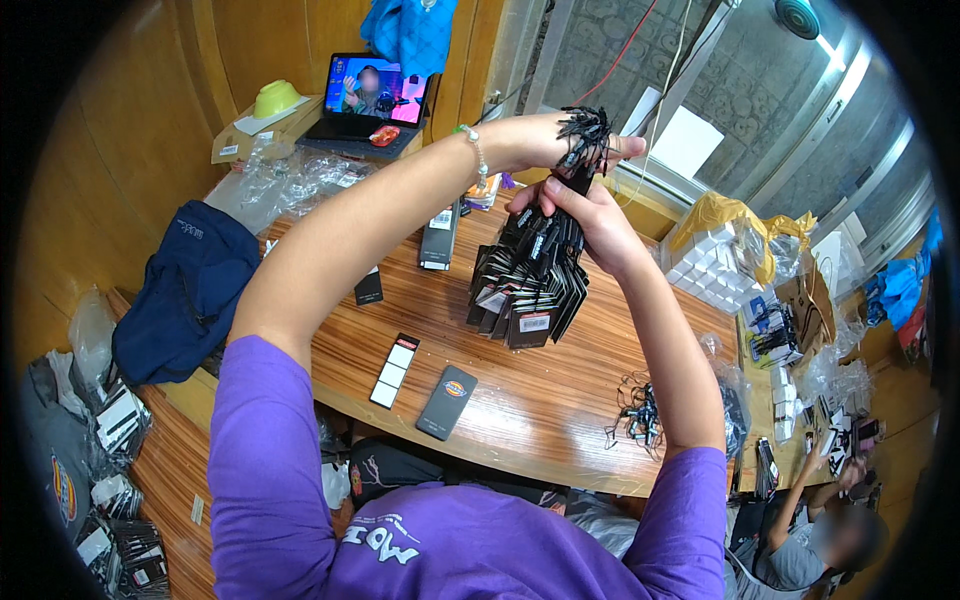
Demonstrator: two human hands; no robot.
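Observation:
A thick bundle of black hang tags [528,290] hangs over the table, its cards fanned out below and their black cords [584,135] gathered at the top. My left hand [535,142] is closed round the upper part of the cords, whose ends stick out in a tuft; some of its fingers are hidden behind them. Just below, my right hand [598,218] grips the same cords with the fingers wrapped round. On the table nearer me lie a dark grey tag [447,402] and a black tag with white panels [395,371].
Loose black cords [640,412] lie at the table's right. Small white boxes [705,270] stand at the back right, and a laptop [365,105] at the back left. A navy bag [185,290] sits at the left. Another person [800,545] works at the lower right.

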